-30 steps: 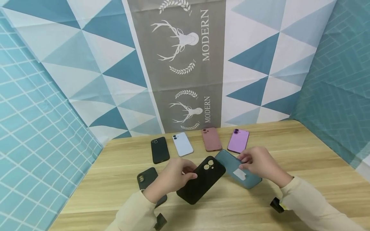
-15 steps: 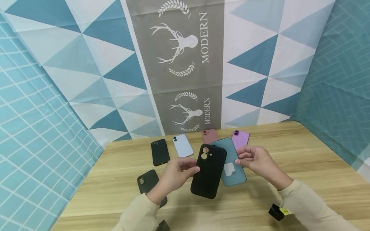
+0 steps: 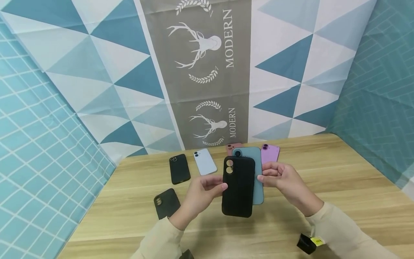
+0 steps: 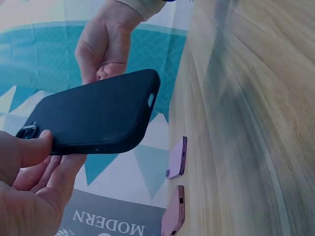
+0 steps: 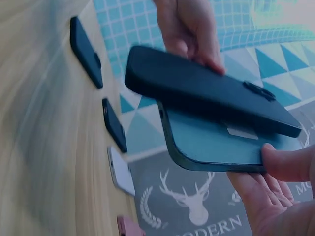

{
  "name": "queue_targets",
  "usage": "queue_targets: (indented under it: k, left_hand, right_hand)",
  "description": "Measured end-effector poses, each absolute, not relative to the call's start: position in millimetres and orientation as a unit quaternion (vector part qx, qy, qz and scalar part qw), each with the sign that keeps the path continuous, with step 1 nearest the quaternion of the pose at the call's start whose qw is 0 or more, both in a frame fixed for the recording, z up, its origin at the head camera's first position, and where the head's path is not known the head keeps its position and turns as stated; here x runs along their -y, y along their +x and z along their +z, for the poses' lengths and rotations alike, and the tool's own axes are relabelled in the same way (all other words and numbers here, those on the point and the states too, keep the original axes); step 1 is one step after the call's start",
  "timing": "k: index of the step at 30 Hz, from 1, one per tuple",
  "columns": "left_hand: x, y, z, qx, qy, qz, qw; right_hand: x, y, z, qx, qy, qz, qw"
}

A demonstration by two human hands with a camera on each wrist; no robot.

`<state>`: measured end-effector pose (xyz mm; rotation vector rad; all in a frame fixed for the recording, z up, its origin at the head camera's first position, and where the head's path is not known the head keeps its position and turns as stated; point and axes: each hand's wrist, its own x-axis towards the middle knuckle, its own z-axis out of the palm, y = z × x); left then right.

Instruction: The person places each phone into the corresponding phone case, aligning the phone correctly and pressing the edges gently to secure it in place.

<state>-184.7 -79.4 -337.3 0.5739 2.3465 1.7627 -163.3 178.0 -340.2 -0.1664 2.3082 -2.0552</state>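
My left hand [image 3: 202, 194] pinches the left edge of a black phone case [image 3: 238, 190] between thumb and fingers. The case stands nearly upright above the table, its two round camera holes at the upper left. Close behind it is a light blue phone [image 3: 258, 162], gripped at its right edge by my right hand [image 3: 283, 180]. The case covers much of the phone in the head view. From the right wrist, a white patch [image 5: 241, 132] shows on the blue phone [image 5: 211, 147], and the case [image 5: 197, 88] overlaps it at a slight angle.
On the wooden table [image 3: 123, 201], a second black case [image 3: 166, 203] lies by my left forearm. Along the back lie a black phone [image 3: 179, 169], a white phone [image 3: 205, 162], a partly hidden pink phone [image 3: 230, 147] and a purple phone [image 3: 271, 153]. Patterned cloth stands behind.
The black case has turned from a slant to nearly upright. The blue phone has been lifted and turned upright, and has moved left behind the case; my right hand has shifted slightly left.
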Motion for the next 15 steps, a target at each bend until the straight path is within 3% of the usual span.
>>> queue_targets:
  k: [15]
  left_hand:
    - [76.7, -177.2, -328.7, -0.773, 0.161, 0.614, -0.025]
  right_hand:
    - [-160.7, -156.3, -336.3, -0.676, -0.070, -0.732, 0.037]
